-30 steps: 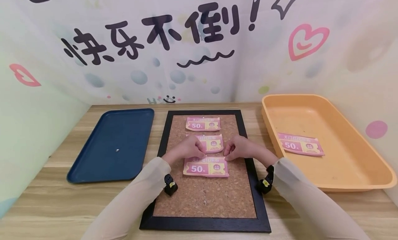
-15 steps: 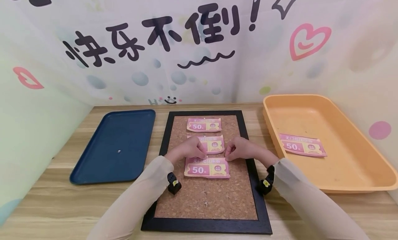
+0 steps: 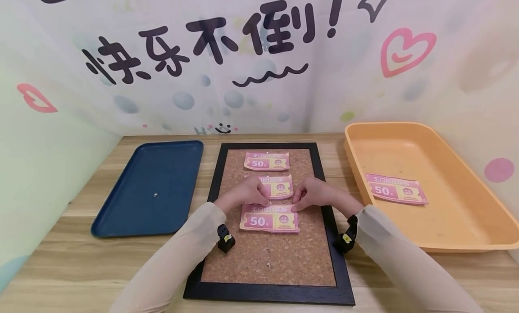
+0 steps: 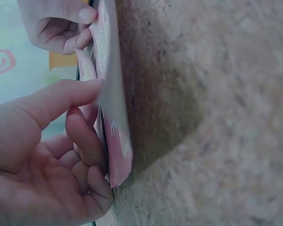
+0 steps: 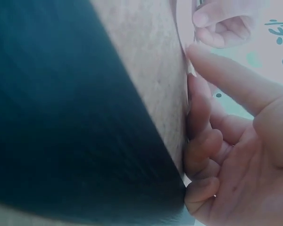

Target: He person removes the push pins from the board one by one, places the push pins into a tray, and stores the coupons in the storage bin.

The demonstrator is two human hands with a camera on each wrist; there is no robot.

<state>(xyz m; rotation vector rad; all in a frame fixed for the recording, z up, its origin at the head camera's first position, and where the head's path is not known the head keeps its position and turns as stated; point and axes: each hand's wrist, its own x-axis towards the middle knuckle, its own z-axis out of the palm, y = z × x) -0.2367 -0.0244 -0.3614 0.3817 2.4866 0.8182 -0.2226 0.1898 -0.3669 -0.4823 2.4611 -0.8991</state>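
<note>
Left hand [image 3: 252,192] and right hand [image 3: 311,194] pinch the 50-yuan coupon [image 3: 269,220] below frame centre, long axis left-to-right, lettering upright.

The right hand [image 3: 314,193] has shifted very slightly: its fingertips now lie a touch lower and farther in over the nearest coupon's [image 3: 269,219] top right corner than half a second ago. The head camera's view has drifted too. Compared with one second ago, the blue tray [image 3: 150,178], orange tray [image 3: 446,227] and pink heart [image 3: 401,57] all appear a little farther right.
</note>
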